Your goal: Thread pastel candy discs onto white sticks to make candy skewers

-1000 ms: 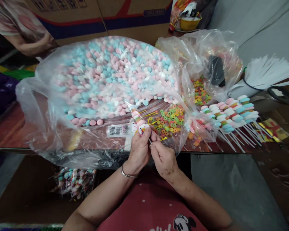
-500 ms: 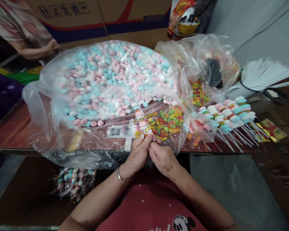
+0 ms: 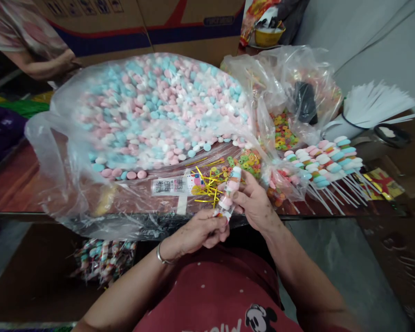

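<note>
A marshmallow skewer (image 3: 232, 188) in a clear printed wrapper tilts up and to the right between my hands. My left hand (image 3: 205, 229) pinches the wrapper's lower end. Along its right side, the thumb and fingers of my right hand (image 3: 257, 203) close on the candy part. Gold twist ties (image 3: 207, 186) lie loose just left of it, partly over flat printed wrappers (image 3: 171, 185). Behind the skewer are ring-shaped gummies (image 3: 247, 161) in green, orange and yellow. Any stick inside the wrapper is hidden by my left fingers.
A big clear bag of pastel marshmallows (image 3: 159, 110) covers the table's middle. Unwrapped skewers (image 3: 327, 161) are stacked at right, before a container of white sticks (image 3: 376, 106). Wrapped skewers lie in a carton (image 3: 27, 276) below left. Another person's arm (image 3: 44, 67) is at far left.
My right hand has moved from the wrapper's lower end up to the candy part. The skewer has shifted right and leans right, and more of the gold ties shows.
</note>
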`<state>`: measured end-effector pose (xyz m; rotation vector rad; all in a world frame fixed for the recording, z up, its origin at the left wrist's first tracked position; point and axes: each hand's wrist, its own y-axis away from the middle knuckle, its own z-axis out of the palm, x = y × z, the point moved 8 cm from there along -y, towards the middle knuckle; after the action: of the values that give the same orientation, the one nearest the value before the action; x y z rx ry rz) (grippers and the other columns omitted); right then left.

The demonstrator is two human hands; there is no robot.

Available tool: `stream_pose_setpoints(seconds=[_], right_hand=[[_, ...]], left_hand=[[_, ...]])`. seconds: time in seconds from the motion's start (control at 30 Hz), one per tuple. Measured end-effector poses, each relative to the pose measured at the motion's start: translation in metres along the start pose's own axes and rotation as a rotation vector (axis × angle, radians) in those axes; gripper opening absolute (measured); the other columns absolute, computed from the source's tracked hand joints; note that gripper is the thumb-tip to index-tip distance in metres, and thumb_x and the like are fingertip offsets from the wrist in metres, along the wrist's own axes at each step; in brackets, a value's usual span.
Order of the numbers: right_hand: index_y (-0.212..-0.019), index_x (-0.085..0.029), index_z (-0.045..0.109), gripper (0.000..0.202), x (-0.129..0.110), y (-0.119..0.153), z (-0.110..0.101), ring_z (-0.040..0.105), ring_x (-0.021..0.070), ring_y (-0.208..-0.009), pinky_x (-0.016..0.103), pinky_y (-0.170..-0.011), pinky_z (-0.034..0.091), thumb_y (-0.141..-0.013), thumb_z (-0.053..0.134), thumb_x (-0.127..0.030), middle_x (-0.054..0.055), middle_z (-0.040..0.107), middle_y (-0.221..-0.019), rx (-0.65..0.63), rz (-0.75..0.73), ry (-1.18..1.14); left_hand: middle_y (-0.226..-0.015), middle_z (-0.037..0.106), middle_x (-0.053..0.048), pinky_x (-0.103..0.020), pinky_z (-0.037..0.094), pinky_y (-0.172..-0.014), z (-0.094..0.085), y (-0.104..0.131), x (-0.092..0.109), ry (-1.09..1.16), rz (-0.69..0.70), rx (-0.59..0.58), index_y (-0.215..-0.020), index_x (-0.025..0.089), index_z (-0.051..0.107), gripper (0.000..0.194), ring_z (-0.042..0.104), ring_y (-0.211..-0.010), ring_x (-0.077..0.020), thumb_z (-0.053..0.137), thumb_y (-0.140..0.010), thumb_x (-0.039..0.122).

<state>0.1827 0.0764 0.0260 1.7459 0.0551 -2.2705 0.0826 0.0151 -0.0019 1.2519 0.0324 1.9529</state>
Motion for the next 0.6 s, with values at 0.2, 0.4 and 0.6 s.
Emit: stream_pose_setpoints(seconds=[0.2, 0.4, 0.6], right_hand=[[-0.097, -0.021, 0.052, 0.035, 0.010, 0.005, 0.004, 0.045, 0.0054, -0.050, 0.017, -0.042, 0.035, -0.070, 0.070, -0.032, -0.006, 0.058, -0.072, 0.042, 0.084, -0.012], [-0.094, -0.022, 0.050, 0.028, -0.001, 0.004, 0.008, 0.051, 0.0084, -0.054, 0.021, -0.049, 0.043, -0.074, 0.068, -0.031, -0.007, 0.058, -0.071, 0.005, -0.018, 0.238], [-0.091, -0.022, 0.051, 0.028, -0.002, 0.004, 0.000, 0.056, 0.0116, -0.068, 0.025, -0.065, 0.049, -0.071, 0.068, -0.032, -0.005, 0.060, -0.076, 0.162, -0.107, 0.305]], left_hand=[[-0.095, 0.073, -0.013, -0.032, 0.053, -0.076, 0.002, 0.002, 0.014, 0.065, 0.104, -0.054, -0.100, 0.015, 0.072, 0.048, 0.069, -0.085, -0.0221, 0.077, -0.072, 0.054], [-0.065, 0.061, -0.005, -0.027, 0.047, -0.055, -0.001, -0.010, 0.020, 0.220, 0.105, 0.012, -0.076, 0.015, 0.064, 0.043, 0.058, -0.055, -0.0142, 0.075, -0.073, 0.056], [-0.057, 0.045, 0.006, -0.020, 0.027, -0.046, -0.005, -0.002, 0.026, -0.167, 0.244, 0.154, -0.081, 0.018, 0.057, 0.031, 0.032, -0.047, -0.0066, 0.071, -0.081, 0.046]])
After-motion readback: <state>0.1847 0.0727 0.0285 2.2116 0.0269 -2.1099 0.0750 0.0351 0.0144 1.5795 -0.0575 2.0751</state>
